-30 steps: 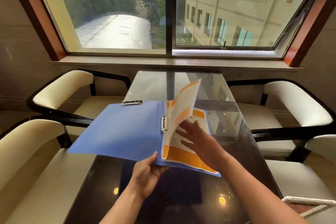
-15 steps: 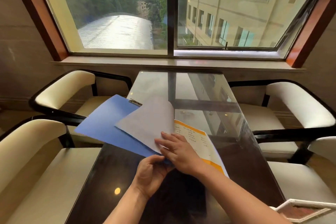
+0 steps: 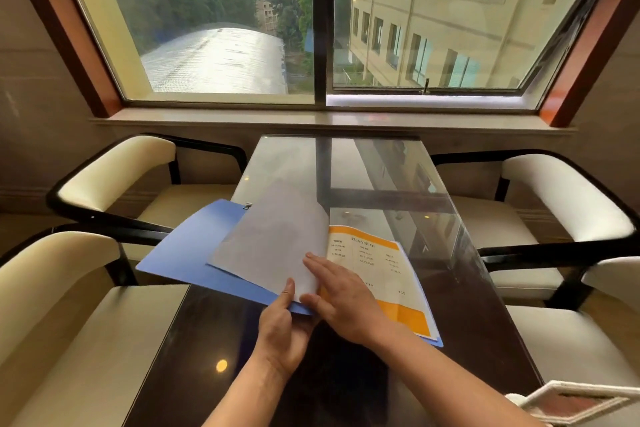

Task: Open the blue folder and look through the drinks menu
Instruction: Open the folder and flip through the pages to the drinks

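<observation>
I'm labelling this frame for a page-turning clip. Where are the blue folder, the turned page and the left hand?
blue folder (image 3: 187,250), head view, on its open left cover.
turned page (image 3: 273,239), head view, on its blank back.
left hand (image 3: 282,333), head view, on the back of the hand.

Two bare forearms, no sleeves or jewellery visible.

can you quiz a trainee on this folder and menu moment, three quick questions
1. True or false: the blue plastic folder lies shut on the dark glossy table.
2. Which hand pinches the folder's near edge: A left hand, B right hand?
3. Fill in: the printed menu page has a header band coloured ____.

Key: 1 false, it is open with a turned white page; 2 A; 3 orange.
</observation>
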`<state>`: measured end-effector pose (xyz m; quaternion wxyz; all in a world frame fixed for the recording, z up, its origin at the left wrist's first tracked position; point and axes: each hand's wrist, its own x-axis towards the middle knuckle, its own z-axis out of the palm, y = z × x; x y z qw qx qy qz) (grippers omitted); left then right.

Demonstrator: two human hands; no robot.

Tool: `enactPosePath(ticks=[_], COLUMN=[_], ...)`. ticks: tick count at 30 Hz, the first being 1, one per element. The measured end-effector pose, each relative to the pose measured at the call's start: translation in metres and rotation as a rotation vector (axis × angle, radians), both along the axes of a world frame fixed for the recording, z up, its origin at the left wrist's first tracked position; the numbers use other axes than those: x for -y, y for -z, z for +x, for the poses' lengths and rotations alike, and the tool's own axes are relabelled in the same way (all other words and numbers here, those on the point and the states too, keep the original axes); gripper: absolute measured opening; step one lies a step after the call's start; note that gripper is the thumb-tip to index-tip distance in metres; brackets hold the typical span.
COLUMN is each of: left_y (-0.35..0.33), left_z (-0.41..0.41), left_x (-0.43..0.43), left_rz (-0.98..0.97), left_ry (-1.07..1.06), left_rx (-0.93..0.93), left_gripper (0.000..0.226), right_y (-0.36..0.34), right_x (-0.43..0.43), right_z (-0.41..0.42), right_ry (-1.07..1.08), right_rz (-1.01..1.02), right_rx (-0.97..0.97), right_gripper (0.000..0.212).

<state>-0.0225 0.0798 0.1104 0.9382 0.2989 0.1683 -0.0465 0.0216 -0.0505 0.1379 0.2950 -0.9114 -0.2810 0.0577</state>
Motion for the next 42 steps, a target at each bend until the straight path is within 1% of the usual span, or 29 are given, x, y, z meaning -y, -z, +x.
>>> enactPosePath(ticks=[3, 5, 7, 9, 11, 12, 14, 15, 16, 21, 25, 28, 31, 33, 36, 38, 42], left_y=[0.001, 0.000, 0.002, 0.002, 0.002, 0.002, 0.002, 0.001, 0.000, -0.001, 0.004, 0.007, 0.014, 0.020, 0.027, 0.029, 0.024], left_z=[0.004, 0.006, 0.006, 0.006, 0.008, 0.008, 0.010, 0.011, 0.012, 0.016, 0.012, 0.009, 0.013, 0.010, 0.002, 0.000, 0.000], left_x=[-0.009, -0.016, -0.023, -0.029, -0.031, -0.031, -0.031, -0.031, -0.031, -0.026, -0.026, -0.024, -0.019, -0.019, -0.021, -0.021, -0.024], left_rz=[-0.014, -0.024, -0.047, -0.084, -0.104, -0.104, -0.082, -0.063, -0.045, -0.051, -0.128, -0.163, -0.087, -0.017, -0.006, -0.009, -0.003], left_ry=[-0.025, -0.030, -0.024, -0.005, 0.015, 0.027, 0.059, 0.076, 0.090, 0.089, 0.053, 0.004, -0.020, -0.054, -0.078, -0.073, -0.062], left_rx=[-0.010, -0.020, -0.006, 0.022, 0.037, 0.043, 0.054, 0.055, 0.054, 0.053, 0.055, -0.003, -0.124, -0.155, -0.185, -0.179, -0.173], left_gripper=[0.048, 0.055, 0.055, 0.054, 0.053, 0.053, 0.053, 0.053, 0.052, 0.052, 0.049, 0.052, 0.050, 0.040, 0.034, 0.036, 0.045], right_y=[-0.002, -0.002, 0.000, 0.002, 0.002, 0.001, 0.000, 0.002, 0.003, 0.009, 0.015, 0.021, 0.027, 0.029, 0.031, 0.031, 0.029], right_x=[0.016, 0.034, 0.055, 0.076, 0.095, 0.103, 0.113, 0.117, 0.119, 0.124, 0.123, 0.114, 0.105, 0.102, 0.103, 0.103, 0.104], right_z=[0.003, 0.005, 0.008, 0.012, 0.017, 0.019, 0.022, 0.022, 0.023, 0.024, 0.023, 0.023, 0.025, 0.028, 0.030, 0.032, 0.032], right_ry=[0.098, 0.237, 0.411, 0.571, 0.664, 0.685, 0.699, 0.691, 0.686, 0.716, 0.700, 0.690, 0.749, 0.755, 0.712, 0.681, 0.659], right_rz=[0.125, 0.189, 0.189, 0.115, 0.051, 0.083, 0.302, 0.411, 0.477, 0.735, 0.781, 0.809, 0.858, 0.844, 0.763, 0.738, 0.761], right_rx=[-0.052, -0.044, -0.032, -0.055, -0.185, -0.309, -0.576, -0.673, -0.714, -0.700, -0.572, -0.564, -0.600, -0.610, -0.560, -0.547, -0.545], right_gripper=[0.061, 0.056, 0.052, 0.051, 0.056, 0.059, 0.059, 0.057, 0.056, 0.060, 0.065, 0.063, 0.060, 0.060, 0.066, 0.072, 0.080])
